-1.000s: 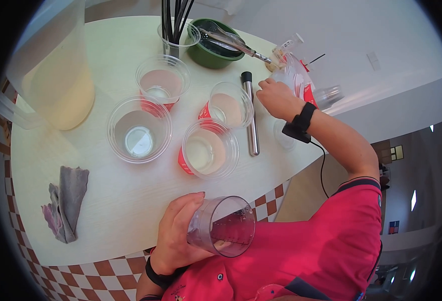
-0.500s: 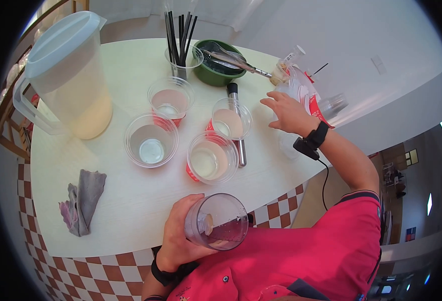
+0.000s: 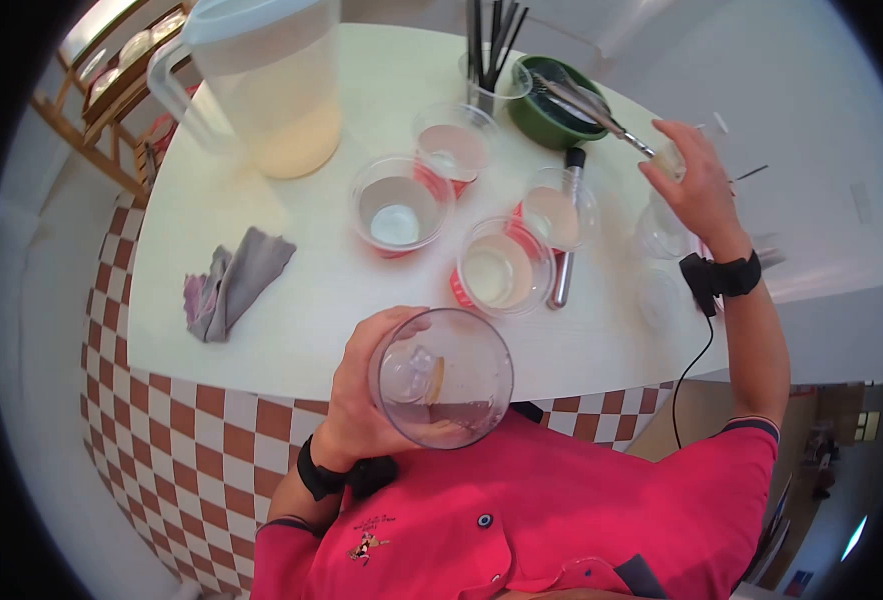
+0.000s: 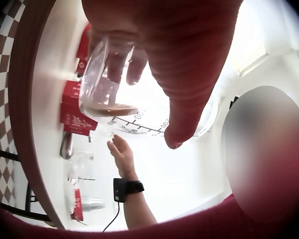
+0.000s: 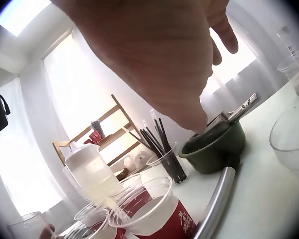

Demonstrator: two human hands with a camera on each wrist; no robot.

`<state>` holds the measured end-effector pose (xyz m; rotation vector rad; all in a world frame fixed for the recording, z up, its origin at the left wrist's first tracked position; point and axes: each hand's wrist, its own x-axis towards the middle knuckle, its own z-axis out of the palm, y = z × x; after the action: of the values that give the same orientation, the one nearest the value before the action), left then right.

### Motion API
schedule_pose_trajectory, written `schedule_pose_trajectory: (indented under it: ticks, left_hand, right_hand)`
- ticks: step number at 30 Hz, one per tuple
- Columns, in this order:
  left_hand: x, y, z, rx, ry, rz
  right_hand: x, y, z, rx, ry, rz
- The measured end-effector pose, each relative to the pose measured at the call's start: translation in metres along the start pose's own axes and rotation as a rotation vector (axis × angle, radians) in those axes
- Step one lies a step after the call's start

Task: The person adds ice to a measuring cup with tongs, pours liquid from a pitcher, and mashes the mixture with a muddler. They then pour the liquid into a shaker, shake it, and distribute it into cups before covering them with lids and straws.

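In the head view my left hand grips a clear measuring cup by its side, above the table's near edge. Clear, ice-like pieces and a thin brownish patch lie in the bottom of the cup; printed measuring marks show in the left wrist view. My right hand is raised at the far right with thumb and fingers spread, holding nothing. It hangs close to the handle of a metal utensil, which leans out of a green bowl.
Several clear cups with red sleeves stand mid-table, beside a metal muddler. A lidded jug of pale liquid, black straws in a cup and a folded grey cloth are around them. Clear containers stand at the right.
My right hand has left the clear containers at the right, spread its fingers and moved toward the utensil handle. The left hand's cup is tipped more toward the head camera. The head view has shifted.
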<state>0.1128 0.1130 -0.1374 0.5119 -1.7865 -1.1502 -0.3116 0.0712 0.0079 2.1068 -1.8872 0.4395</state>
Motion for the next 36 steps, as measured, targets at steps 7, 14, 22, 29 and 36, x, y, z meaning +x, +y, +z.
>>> schedule_pose_trajectory:
  ticks: [7,14,22,29,36]
  left_hand:
    - [0.027,0.035,-0.029,0.344,0.138,0.208]
    - [0.045,0.050,-0.031,0.325,0.275,0.102]
    - [0.072,0.049,-0.044,0.492,0.132,0.299]
    - [0.097,0.055,-0.039,0.463,0.149,0.259]
    - [0.120,0.051,-0.030,0.686,0.277,0.319]
  right_hand:
    - [0.066,0.045,0.067,-0.072,-0.060,0.023]
    - [0.100,0.048,0.090,-0.098,-0.292,0.158]
    - [0.115,0.042,0.104,-0.121,-0.423,0.226]
    - [0.119,0.047,0.111,-0.084,-0.416,0.212]
    - [0.097,0.062,0.030,0.143,-0.116,0.214]
